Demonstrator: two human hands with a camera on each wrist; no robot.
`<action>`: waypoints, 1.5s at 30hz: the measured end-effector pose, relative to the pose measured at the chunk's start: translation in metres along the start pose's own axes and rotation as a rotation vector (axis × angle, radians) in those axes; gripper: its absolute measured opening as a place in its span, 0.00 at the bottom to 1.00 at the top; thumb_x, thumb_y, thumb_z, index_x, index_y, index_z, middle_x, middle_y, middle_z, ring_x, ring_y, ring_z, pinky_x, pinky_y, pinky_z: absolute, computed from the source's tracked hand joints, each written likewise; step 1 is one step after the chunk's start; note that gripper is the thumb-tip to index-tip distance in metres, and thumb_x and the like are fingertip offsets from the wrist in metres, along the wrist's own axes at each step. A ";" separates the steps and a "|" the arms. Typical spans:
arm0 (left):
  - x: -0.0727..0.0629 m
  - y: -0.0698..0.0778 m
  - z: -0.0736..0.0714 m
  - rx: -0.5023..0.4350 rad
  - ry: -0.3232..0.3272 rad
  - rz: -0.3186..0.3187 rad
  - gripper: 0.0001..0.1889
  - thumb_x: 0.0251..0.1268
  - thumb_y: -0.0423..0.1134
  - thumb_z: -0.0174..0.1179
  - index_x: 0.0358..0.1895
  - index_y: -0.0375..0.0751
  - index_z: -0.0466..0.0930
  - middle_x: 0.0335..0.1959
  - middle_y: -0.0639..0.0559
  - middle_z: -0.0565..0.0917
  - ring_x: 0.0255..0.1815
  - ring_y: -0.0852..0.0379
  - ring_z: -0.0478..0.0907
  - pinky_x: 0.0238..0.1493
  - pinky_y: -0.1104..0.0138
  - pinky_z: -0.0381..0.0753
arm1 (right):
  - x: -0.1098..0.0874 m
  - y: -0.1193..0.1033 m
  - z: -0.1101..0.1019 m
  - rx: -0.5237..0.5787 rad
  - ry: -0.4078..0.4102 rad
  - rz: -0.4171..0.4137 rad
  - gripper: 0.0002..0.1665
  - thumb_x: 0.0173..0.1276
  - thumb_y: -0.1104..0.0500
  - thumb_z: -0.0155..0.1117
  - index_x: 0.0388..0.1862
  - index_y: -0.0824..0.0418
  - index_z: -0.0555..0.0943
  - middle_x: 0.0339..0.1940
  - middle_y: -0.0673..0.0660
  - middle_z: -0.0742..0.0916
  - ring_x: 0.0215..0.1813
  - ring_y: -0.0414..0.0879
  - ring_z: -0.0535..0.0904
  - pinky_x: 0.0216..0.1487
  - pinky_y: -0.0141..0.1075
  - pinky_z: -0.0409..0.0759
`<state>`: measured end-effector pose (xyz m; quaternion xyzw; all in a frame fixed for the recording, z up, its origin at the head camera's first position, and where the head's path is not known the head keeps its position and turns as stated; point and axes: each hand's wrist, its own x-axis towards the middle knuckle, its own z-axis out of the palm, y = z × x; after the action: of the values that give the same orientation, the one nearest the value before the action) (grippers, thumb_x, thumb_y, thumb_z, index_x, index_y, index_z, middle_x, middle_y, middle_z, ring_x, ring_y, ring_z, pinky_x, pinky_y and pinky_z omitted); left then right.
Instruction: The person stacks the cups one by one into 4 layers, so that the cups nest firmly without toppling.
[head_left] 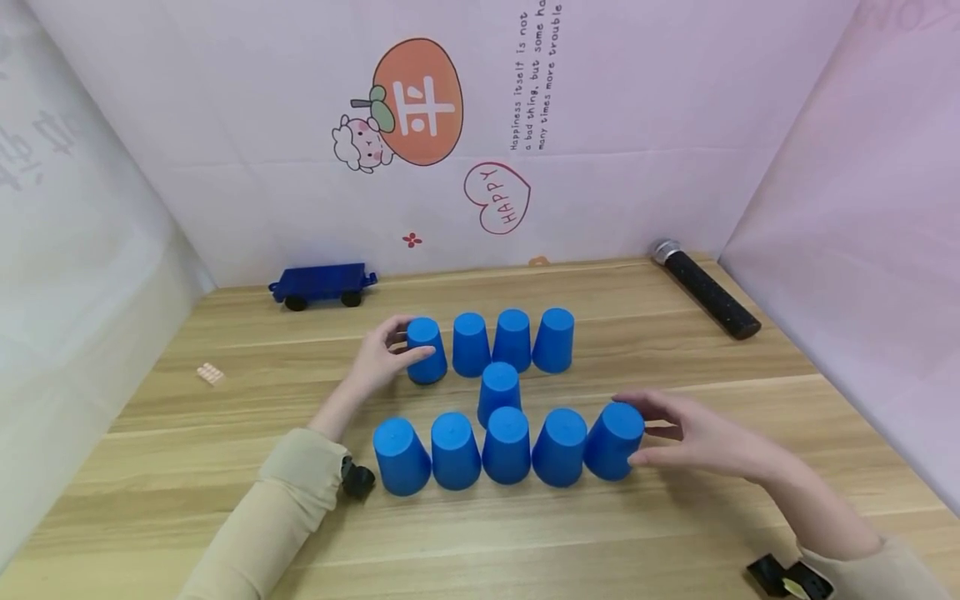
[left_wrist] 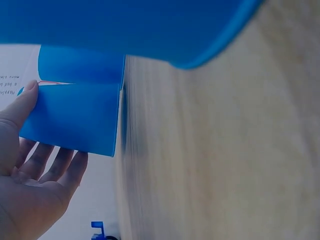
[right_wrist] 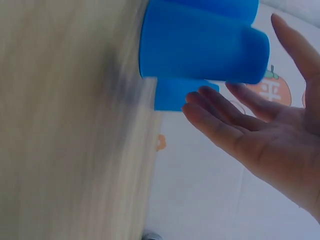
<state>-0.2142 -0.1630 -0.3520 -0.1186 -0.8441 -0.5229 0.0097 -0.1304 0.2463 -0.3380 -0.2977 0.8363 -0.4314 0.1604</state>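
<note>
Several blue cups stand upside down in two rows on the table. My left hand [head_left: 382,354] holds the leftmost back-row cup [head_left: 425,350], thumb on its near side and fingers at its far side. In the left wrist view this cup [left_wrist: 75,117] sits between thumb and fingers. Around the right end of the front row, my right hand [head_left: 701,437] is spread beside the last cup [head_left: 615,442]. The right wrist view shows its thumb apart from that cup [right_wrist: 200,45], with fingertips close to the side. A single cup [head_left: 499,392] stands between the rows.
Behind the left hand, a dark blue toy wagon [head_left: 322,283] stands near the back cloth [head_left: 600,125]. A black microphone [head_left: 708,292] lies at the back right. On the left of the table is a small pinkish piece [head_left: 210,373].
</note>
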 end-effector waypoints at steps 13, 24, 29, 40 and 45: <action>0.012 -0.021 0.004 0.050 -0.007 -0.020 0.28 0.59 0.46 0.64 0.62 0.42 0.68 0.59 0.40 0.75 0.63 0.40 0.71 0.61 0.47 0.73 | 0.005 0.000 0.006 0.000 0.027 0.013 0.28 0.63 0.59 0.65 0.59 0.69 0.69 0.52 0.64 0.79 0.50 0.27 0.74 0.54 0.41 0.80; 0.017 -0.028 0.004 0.050 -0.017 -0.023 0.29 0.60 0.47 0.64 0.62 0.42 0.68 0.59 0.40 0.75 0.63 0.40 0.71 0.62 0.47 0.72 | 0.005 0.002 0.006 -0.027 0.054 0.020 0.27 0.62 0.59 0.66 0.57 0.67 0.72 0.51 0.62 0.81 0.50 0.27 0.74 0.52 0.37 0.81; 0.017 -0.028 0.004 0.051 -0.017 -0.029 0.28 0.60 0.47 0.64 0.62 0.42 0.68 0.59 0.41 0.75 0.63 0.40 0.71 0.61 0.47 0.73 | 0.005 0.002 0.006 -0.031 0.067 -0.026 0.27 0.62 0.61 0.66 0.58 0.68 0.71 0.50 0.62 0.81 0.50 0.26 0.74 0.52 0.34 0.81; 0.012 -0.025 -0.003 0.024 -0.032 -0.002 0.31 0.60 0.43 0.64 0.67 0.43 0.64 0.65 0.40 0.71 0.65 0.39 0.69 0.62 0.47 0.72 | 0.004 0.006 0.006 -0.015 0.103 -0.001 0.24 0.62 0.60 0.66 0.57 0.65 0.73 0.51 0.60 0.81 0.50 0.29 0.75 0.51 0.25 0.78; -0.004 -0.025 -0.017 -0.004 0.019 0.026 0.31 0.62 0.42 0.62 0.67 0.42 0.64 0.64 0.41 0.72 0.64 0.41 0.70 0.60 0.51 0.75 | 0.000 0.006 0.004 -0.006 0.151 0.018 0.24 0.63 0.60 0.65 0.58 0.63 0.73 0.51 0.60 0.81 0.51 0.29 0.76 0.49 0.25 0.78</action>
<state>-0.2170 -0.1894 -0.3673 -0.1247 -0.8412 -0.5257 0.0242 -0.1302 0.2466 -0.3449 -0.2571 0.8500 -0.4487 0.1000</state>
